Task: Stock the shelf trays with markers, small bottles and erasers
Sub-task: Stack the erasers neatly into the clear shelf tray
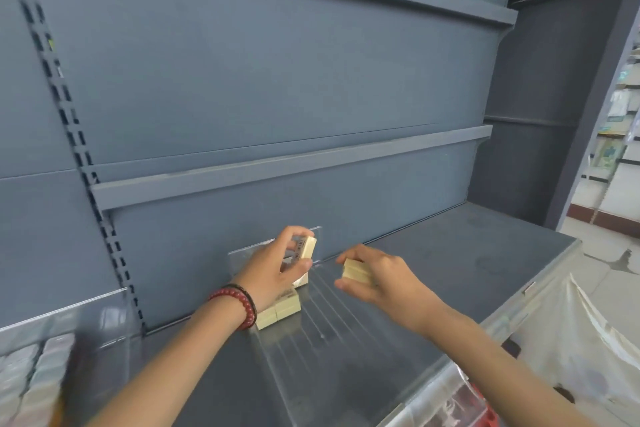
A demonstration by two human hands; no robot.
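A person's two bare hands reach forward over a grey store shelf, each holding erasers.

The left hand pinches one eraser between thumb and fingers, raised just above the back of a clear tray. This eraser stands on end, its long axis nearly upright and tipped slightly right. It is pale cream, block-shaped, with dark lettering on one face, too blurred to read.

The right hand closes around a small stack of the same cream blocks, thumb below and fingers above. It looks like two, but the count is unclear. The stack's long axis runs roughly left to right, and it hovers above the tray's ridged floor, to the right of the left hand.

Below the left wrist, a row of erasers already lies in the tray's left lane, against the left divider. The open space in that lane sits just behind this row, directly under the left hand. So the left hand is the nearer one for the next placement, and the eraser would probably need tipping flat to match its neighbours.

A red and black bead bracelet circles the left wrist. A second tray at far left holds blurred whitish packs.
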